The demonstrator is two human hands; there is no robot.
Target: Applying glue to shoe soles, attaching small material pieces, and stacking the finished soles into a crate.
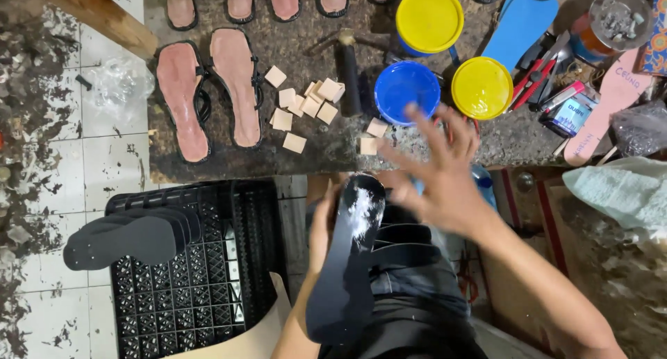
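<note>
Here we held the black sole (345, 262) upright over our lap, left hand (321, 223) closed around its edge, while our right hand (445, 175), fingers spread and holding nothing, reached toward the blue tub (406, 89) on the workbench (229, 161), likely mid-gluing.

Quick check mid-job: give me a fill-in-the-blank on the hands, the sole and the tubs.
1. The left hand holds a ____ sole.
2. The right hand, fingers spread, is nearest the open ____ tub.
3. Two tubs carry ____ lids.
4. Black soles are stacked on a black ____.

Missing: black; blue; yellow; crate
</note>
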